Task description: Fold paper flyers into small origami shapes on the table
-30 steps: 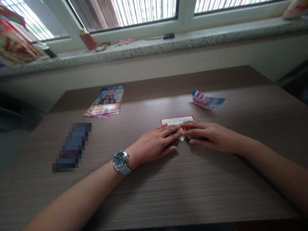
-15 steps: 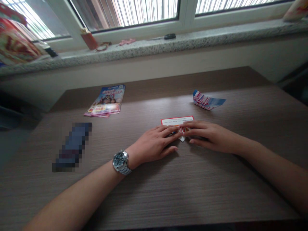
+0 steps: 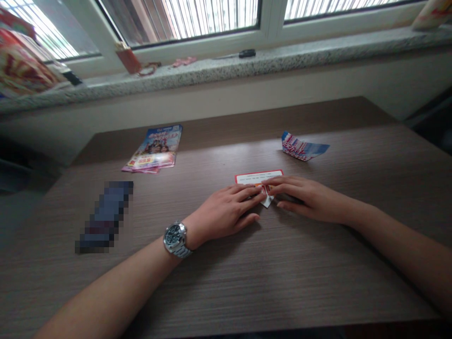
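A partly folded paper flyer (image 3: 259, 177) with a red border lies flat on the table, a small pointed corner sticking out toward me. My left hand (image 3: 226, 209), with a metal watch (image 3: 175, 235) on its wrist, rests its outstretched fingers on the flyer's left part. From the other side my right hand (image 3: 303, 197) lays its extended fingertips on the folded part. The two hands' fingertips nearly meet over the paper and cover much of its lower half. Both thumbs are spread away from the fingers.
A blue-and-red folded paper (image 3: 302, 148) stands farther back to the right. At the back left lies a stack of flyers (image 3: 155, 148); a pixelated dark object (image 3: 106, 214) is nearer me. The stone windowsill (image 3: 212, 70) holds a dark-handled tool (image 3: 246, 53) and a packet.
My right fingertips have shifted slightly along the folded part of the flyer. My left hand stays almost still, and the whole view has moved a little.
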### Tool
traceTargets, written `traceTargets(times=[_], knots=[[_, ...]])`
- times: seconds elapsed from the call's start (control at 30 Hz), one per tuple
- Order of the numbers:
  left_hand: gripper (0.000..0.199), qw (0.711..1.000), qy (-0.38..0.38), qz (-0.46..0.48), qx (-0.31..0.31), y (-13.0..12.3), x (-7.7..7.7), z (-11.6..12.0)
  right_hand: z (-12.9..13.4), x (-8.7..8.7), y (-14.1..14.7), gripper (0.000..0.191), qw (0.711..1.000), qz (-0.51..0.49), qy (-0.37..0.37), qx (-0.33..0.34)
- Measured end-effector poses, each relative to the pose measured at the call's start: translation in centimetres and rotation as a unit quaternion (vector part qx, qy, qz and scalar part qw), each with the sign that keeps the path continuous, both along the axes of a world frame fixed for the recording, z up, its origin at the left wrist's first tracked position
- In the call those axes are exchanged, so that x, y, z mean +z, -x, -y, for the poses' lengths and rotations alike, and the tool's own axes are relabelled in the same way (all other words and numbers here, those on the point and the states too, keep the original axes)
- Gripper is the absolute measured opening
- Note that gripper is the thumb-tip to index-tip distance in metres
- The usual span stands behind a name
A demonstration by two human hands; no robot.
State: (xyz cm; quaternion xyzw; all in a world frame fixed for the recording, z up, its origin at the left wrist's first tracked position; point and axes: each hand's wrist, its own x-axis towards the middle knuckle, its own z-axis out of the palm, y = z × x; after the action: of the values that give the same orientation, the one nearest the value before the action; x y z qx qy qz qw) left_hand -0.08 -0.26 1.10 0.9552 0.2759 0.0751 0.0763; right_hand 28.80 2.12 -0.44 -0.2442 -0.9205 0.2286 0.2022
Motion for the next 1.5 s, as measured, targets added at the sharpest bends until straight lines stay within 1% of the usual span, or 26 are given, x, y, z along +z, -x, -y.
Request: traceTargets(times=[0.2,0.37,0.57,0.73,0.87,1.0,1.13,1.33,1.5], knots=[[0.052,1.000,-0.003,0.008,0.001,0.0,0.0,0.0,0.2,0.1,0.1,0.028,1.000,0.014,0.005,-0.016],[0.051,1.000,0.002,0.013,-0.003,0.1,-0.1,-0.1,0.2,0.2,0.1,0.032,0.999,0.031,0.020,-0.023],[0.047,0.998,0.035,0.056,-0.016,0.2,0.2,-0.3,0.1,0.2,-0.2,0.036,0.999,0.037,0.033,-0.002],[0.044,0.996,0.049,0.063,-0.034,0.5,0.2,-0.6,0.0,0.6,-0.4,0.033,0.998,0.039,0.020,0.041],[0.044,0.997,0.048,0.056,-0.035,0.6,0.3,-0.6,-0.1,0.6,-0.6,0.041,0.997,0.047,0.008,0.060],[0.042,0.997,0.047,0.057,-0.034,0.5,0.5,-0.6,0.0,0.5,-0.7,0.048,0.997,0.048,-0.006,0.060],[0.042,0.997,0.049,0.056,-0.035,0.6,0.5,-0.6,0.1,0.5,-0.8,0.049,0.997,0.056,-0.013,0.057],[0.043,0.997,0.057,0.046,-0.031,0.7,0.6,-0.6,0.1,0.4,-0.9,0.050,0.997,0.061,-0.004,0.053],[0.045,0.997,0.063,0.034,-0.039,0.8,0.7,-0.7,0.0,0.3,-0.8,0.047,0.995,0.078,-0.026,0.057]])
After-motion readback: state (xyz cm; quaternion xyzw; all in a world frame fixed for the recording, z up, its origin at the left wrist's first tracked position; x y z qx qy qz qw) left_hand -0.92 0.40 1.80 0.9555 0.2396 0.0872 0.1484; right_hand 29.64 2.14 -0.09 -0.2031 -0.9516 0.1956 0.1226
